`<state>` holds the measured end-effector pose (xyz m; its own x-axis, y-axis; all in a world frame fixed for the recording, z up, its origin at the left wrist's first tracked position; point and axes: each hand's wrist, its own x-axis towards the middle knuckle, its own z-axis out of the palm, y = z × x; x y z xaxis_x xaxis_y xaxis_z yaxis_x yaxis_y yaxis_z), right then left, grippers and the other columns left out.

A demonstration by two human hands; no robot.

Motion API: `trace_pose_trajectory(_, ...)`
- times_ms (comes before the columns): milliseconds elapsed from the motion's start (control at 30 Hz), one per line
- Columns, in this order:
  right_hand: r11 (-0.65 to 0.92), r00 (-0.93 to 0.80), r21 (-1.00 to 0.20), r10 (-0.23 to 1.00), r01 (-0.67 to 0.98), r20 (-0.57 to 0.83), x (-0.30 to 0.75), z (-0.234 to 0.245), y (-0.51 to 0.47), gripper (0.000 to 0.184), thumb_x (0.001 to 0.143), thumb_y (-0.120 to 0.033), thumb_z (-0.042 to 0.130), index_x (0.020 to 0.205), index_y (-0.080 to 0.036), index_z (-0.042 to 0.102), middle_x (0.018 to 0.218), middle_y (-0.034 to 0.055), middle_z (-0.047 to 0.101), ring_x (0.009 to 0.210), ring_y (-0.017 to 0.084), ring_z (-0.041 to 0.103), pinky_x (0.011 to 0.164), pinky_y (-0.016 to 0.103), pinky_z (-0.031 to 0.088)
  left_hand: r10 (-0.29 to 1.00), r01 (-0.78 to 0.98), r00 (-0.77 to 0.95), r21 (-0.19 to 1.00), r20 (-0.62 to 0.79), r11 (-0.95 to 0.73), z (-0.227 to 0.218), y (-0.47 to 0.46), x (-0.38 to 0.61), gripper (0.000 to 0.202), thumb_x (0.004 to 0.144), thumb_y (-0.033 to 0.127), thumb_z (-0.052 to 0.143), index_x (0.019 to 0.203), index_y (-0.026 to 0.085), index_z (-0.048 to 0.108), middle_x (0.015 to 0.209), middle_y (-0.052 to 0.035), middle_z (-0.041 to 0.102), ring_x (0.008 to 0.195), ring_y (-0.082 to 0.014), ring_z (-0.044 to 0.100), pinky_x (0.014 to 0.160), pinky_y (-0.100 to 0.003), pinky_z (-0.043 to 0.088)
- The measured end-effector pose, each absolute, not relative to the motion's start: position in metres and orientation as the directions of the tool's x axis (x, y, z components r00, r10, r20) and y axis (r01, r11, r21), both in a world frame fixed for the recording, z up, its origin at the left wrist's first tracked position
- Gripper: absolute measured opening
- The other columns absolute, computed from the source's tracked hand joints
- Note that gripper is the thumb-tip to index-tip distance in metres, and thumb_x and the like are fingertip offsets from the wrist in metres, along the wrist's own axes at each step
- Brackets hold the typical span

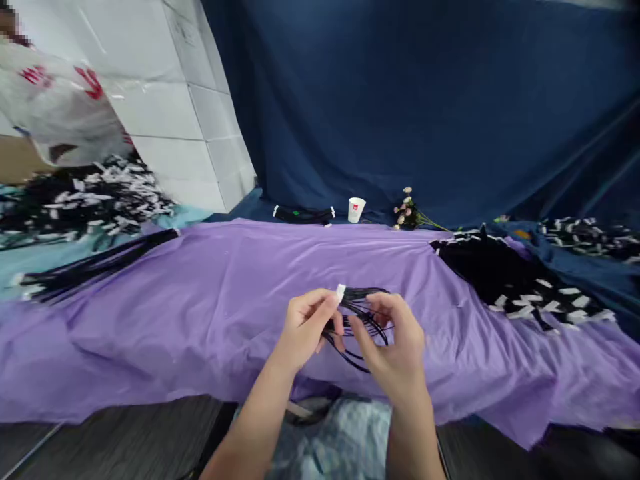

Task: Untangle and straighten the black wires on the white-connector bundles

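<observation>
Your left hand (304, 328) pinches coiled black cable (356, 294) at white connector (341, 292); coil runs rightward, grasped by your right hand (396, 337).

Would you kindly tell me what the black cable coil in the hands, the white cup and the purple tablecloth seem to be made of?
Black cable coil: probably plastic- or rubber-sheathed wire, smooth, in thin rounded loops.
White cup: likely matte paper, given its tapered disposable shape and red print.
Purple tablecloth: thin fabric or plastic sheeting, softly shiny, with creases and pale highlights; I can't tell which.
</observation>
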<state>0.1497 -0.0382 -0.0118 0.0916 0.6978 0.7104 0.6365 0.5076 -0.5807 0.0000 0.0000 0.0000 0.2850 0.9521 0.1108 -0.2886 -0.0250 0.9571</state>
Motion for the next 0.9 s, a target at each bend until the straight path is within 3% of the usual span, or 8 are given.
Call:
trace_pose_trajectory(133,0.357,0.414,-0.763,0.677,0.539,0.609,0.153,-0.019,-0.026,0.05,0.076,-0.026,0.071,0.124,-0.021,0.06,0.128,0.0129,0.055,0.127,0.031,0.045,0.11,0.053,0.035,0.924,-0.301,0.301,0.943,0.238,-0.145,-0.003,0.0,-0.006,0.04,0.087,0.052,0.068,0.087,0.012,0.067,0.054,0.0015,0.06,0.039,-0.0122,0.062,0.029,-0.011,0.028)
trace_pose_trajectory(200,0.343,0.526,-0.921,0.756,0.188,0.389,0.153,-0.023,-0.017,0.052,0.069,-0.027,0.077,0.119,-0.02,0.065,0.131,0.0127,0.056,0.132,0.033,0.043,0.116,0.054,0.027,0.889,-0.302,0.318,0.924,0.33,-0.235,-0.004,-0.003,-0.007,0.036,0.085,0.047,0.072,0.086,0.012,0.069,0.053,0.0014,0.059,0.038,-0.0122,0.061,0.029,-0.012,0.029)
trace_pose_trajectory(267,0.336,0.504,-0.939,0.826,-0.077,0.254,0.152,-0.027,-0.008,0.041,0.072,-0.036,0.076,0.108,-0.019,0.067,0.115,0.0117,0.065,0.115,0.031,0.057,0.108,0.054,0.037,0.883,-0.266,0.293,0.918,0.367,-0.293,-0.003,-0.007,-0.007,0.03,0.082,0.041,0.076,0.086,0.012,0.071,0.058,-0.0002,0.063,0.042,-0.0139,0.064,0.03,-0.013,0.032)
trace_pose_trajectory(367,0.368,0.507,-0.877,0.844,-0.308,0.176,0.151,-0.028,0.001,0.04,0.089,-0.06,0.055,0.094,-0.021,0.061,0.09,0.0072,0.068,0.087,0.027,0.069,0.087,0.051,0.052,0.951,-0.167,0.128,0.952,0.28,-0.258,0.002,-0.014,-0.004,0.027,0.08,0.04,0.077,0.089,0.014,0.072,0.069,-0.0024,0.068,0.051,-0.0155,0.069,0.032,-0.013,0.033)
trace_pose_trajectory(500,0.459,0.535,-0.698,0.835,-0.55,0.127,0.159,-0.019,-0.001,0.055,0.09,-0.074,0.045,0.07,-0.023,0.04,0.062,-0.0046,0.048,0.075,0.019,0.067,0.088,0.045,0.055,0.974,-0.004,0.05,0.975,0.222,-0.222,0.005,-0.009,-0.003,0.032,0.086,0.045,0.068,0.096,0.015,0.072,0.09,-0.006,0.074,0.042,-0.0078,0.059,0.036,-0.017,0.039)
trace_pose_trajectory(600,0.461,0.488,-0.586,0.864,-0.666,0.124,0.171,-0.008,-0.01,0.061,0.088,-0.069,0.055,0.064,-0.022,0.025,0.052,-0.0096,0.025,0.053,0.011,0.051,0.079,0.038,0.057,0.972,0.114,0.181,0.978,0.153,-0.175,-0.003,0.001,-0.002,0.042,0.091,0.054,0.058,0.101,0.015,0.071,0.099,-0.0075,0.074,0.035,-0.0047,0.051,0.039,-0.02,0.043)
trace_pose_trajectory(767,0.454,0.423,-0.453,0.889,-0.767,0.174,0.184,0.009,-0.03,0.064,0.094,-0.047,0.06,0.066,-0.021,0.009,0.051,-0.0129,0.01,0.043,0.004,0.014,0.049,0.018,0.042,0.865,0.101,0.5,0.995,-0.036,-0.017,-0.02,0.009,0.002,0.057,0.089,0.07,0.049,0.087,0.014,0.061,0.075,-0.0068,0.068,0.061,-0.0201,0.07,0.037,-0.021,0.045)
trace_pose_trajectory(900,0.491,0.438,-0.374,0.871,-0.787,0.221,0.185,0.017,-0.043,0.059,0.104,-0.042,0.045,0.063,-0.022,0.008,0.047,-0.0138,0.005,0.039,0.003,0.0,0.04,0.015,0.031,0.798,0.062,0.596,0.996,-0.083,0.057,-0.024,0.006,0.007,0.06,0.086,0.076,0.048,0.076,0.017,0.05,0.054,0.0015,0.055,0.04,-0.0114,0.054,0.035,-0.018,0.037)
